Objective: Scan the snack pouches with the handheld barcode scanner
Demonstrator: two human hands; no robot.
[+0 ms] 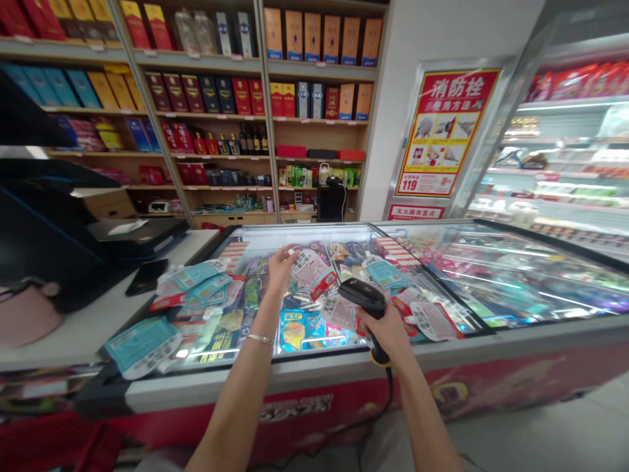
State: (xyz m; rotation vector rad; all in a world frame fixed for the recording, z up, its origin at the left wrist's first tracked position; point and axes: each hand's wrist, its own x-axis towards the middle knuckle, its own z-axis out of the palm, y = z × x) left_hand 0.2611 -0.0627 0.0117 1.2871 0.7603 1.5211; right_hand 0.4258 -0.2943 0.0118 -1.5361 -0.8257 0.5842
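My left hand (282, 267) pinches the white cap end of a white and red drink pouch (311, 269) over the freezer's glass lid. In my right hand (390, 331) is a black barcode scanner (364, 297), its head pointing left toward that pouch and its cable hanging down in front of the freezer. Another white pouch (338, 312) lies just under the scanner, partly covered. Blue pouches (386, 272) rest behind the scanner, and a white and red pouch (432, 320) lies to the right of my right hand.
More blue pouches (209, 288) lie in a pile on the left, beside a dark phone (147, 276) on the counter. One blue pouch (142, 344) sits at the freezer's left front corner. The chest freezer (304, 373) spans the front; stocked shelves (206, 118) stand behind.
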